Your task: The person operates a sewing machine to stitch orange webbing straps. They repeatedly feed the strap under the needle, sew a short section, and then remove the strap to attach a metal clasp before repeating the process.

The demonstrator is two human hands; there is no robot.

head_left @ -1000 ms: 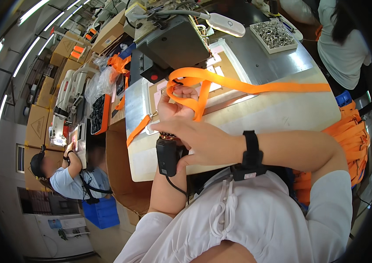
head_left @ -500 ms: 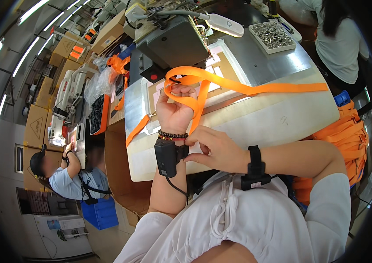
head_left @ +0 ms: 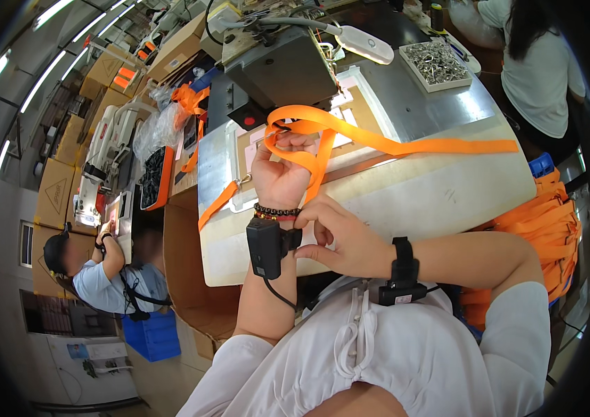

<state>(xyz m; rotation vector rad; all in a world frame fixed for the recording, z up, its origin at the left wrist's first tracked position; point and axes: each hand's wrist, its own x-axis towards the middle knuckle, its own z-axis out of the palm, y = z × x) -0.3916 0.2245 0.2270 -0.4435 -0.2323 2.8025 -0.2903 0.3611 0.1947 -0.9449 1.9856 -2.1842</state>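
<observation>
My left hand (head_left: 282,177) is palm up with its fingers curled in at an orange webbing strap (head_left: 406,147). The strap loops around these fingers and trails off to the right, and its fold partly hides the fingertips. A dark beaded bracelet (head_left: 277,210) and a black wrist device (head_left: 265,248) sit on my left wrist. My right hand (head_left: 343,236) is bent against that wrist, fingertips touching the bracelet's edge and thumb by the device's band. Whatever lies between its fingers is hidden. One strap length passes down behind the right hand.
A sewing machine head (head_left: 277,76) and a white lamp (head_left: 364,45) stand over the pale worktable (head_left: 448,181). At back right is a box of metal clasps (head_left: 435,64). A strap piece with a hook (head_left: 218,206) lies left. Orange straps (head_left: 545,229) hang right. Two people work nearby.
The whole view has shifted slightly. Both hands keep nearly the same pose, with the left still in the strap loop and the right at the left wrist.
</observation>
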